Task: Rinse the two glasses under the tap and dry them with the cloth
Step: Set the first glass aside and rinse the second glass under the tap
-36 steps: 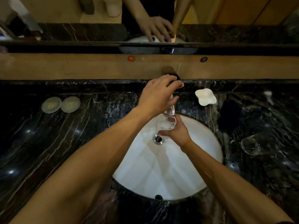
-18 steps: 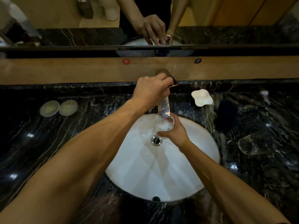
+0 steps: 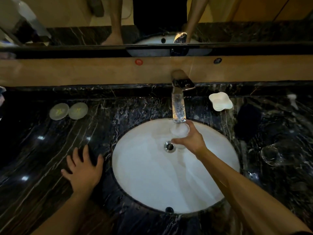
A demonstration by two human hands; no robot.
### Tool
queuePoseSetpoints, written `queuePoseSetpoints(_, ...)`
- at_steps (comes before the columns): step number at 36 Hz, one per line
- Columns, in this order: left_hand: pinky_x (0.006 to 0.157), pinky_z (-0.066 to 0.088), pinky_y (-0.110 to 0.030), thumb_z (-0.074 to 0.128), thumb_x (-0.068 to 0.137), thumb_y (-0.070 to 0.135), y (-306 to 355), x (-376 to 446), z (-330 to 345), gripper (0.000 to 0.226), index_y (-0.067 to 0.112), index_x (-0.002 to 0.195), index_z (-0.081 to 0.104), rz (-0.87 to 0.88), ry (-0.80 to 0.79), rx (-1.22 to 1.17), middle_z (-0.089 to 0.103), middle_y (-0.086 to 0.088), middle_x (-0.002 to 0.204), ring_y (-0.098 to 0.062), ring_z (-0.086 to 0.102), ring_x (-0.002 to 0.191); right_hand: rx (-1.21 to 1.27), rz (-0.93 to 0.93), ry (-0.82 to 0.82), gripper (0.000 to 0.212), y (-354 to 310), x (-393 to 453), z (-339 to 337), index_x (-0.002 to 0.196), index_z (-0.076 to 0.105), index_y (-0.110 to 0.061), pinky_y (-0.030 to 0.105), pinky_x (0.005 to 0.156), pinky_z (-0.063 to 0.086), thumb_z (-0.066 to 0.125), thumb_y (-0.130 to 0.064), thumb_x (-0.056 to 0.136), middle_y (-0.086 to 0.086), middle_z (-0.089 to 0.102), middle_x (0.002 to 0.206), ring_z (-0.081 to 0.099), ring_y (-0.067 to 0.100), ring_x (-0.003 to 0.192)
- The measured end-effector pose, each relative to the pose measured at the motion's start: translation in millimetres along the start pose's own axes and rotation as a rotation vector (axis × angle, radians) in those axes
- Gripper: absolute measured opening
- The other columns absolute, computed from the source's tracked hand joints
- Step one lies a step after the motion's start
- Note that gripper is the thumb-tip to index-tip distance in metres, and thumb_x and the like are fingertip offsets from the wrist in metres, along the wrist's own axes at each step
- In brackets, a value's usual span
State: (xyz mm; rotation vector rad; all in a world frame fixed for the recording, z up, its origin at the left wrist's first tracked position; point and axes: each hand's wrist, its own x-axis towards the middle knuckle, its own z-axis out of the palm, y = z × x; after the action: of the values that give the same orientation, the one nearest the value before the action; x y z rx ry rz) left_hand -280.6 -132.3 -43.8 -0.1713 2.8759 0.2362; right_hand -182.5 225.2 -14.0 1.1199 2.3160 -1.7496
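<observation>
My right hand (image 3: 191,140) grips a clear glass (image 3: 179,130) over the white basin (image 3: 152,184), right under the chrome tap (image 3: 178,106). Water runs from the spout into the glass. Resting flat on the dark marble counter left of the basin, my left hand (image 3: 83,168) has its fingers spread and holds nothing. A second clear glass (image 3: 271,154) lies on the counter to the right of the basin. A dark cloth (image 3: 248,121) sits on the counter behind that glass, hard to make out against the stone.
A white soap dish (image 3: 220,101) stands right of the tap. Two round pale coasters (image 3: 68,111) lie at the back left. The drain (image 3: 169,146) is in the basin's middle. A mirror runs along the back wall above a wooden ledge (image 3: 84,70).
My left hand has left the tap handle and come down onto the counter left of the basin. Water now runs from the tap into the glass, which my right hand still holds.
</observation>
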Motion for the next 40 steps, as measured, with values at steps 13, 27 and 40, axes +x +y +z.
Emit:
queuePoseSetpoints(13, 0.118, 0.000, -0.065, 0.043, 0.098, 0.055, -8, -4, 17, 0.069, 0.031, 0.157, 0.019, 0.022, 0.072, 0.012, 0.010, -0.004, 0.167, -0.030, 0.002, 0.153, -0.154, -0.092, 0.158, 0.085, 16, -3, 34, 0.135, 0.042, -0.035, 0.030, 0.080, 0.046, 0.087, -0.025, 0.064, -0.010, 0.058, 0.113, 0.054, 0.014, 0.100)
queuePoseSetpoints(27, 0.117, 0.003, -0.067, 0.047, 0.098, 0.052, -10, -3, 20, 0.069, 0.029, 0.157, 0.021, 0.033, 0.093, 0.016, 0.013, -0.007, 0.166, -0.033, 0.004, 0.153, 0.166, 0.142, 0.092, 0.081, 20, 10, 29, 0.124, 0.052, -0.039, 0.043, 0.090, 0.055, 0.092, -0.040, 0.054, -0.006, 0.062, 0.119, 0.061, 0.020, 0.109)
queuePoseSetpoints(40, 0.117, 0.002, -0.066, 0.048, 0.098, 0.050, -9, -4, 18, 0.068, 0.027, 0.157, 0.023, 0.033, 0.095, 0.020, 0.014, -0.008, 0.166, -0.033, 0.005, 0.153, -0.237, 0.007, 0.098, 0.090, 12, 1, 35, 0.138, 0.041, -0.031, 0.034, 0.084, 0.050, 0.090, -0.034, 0.062, -0.010, 0.056, 0.110, 0.052, 0.015, 0.097)
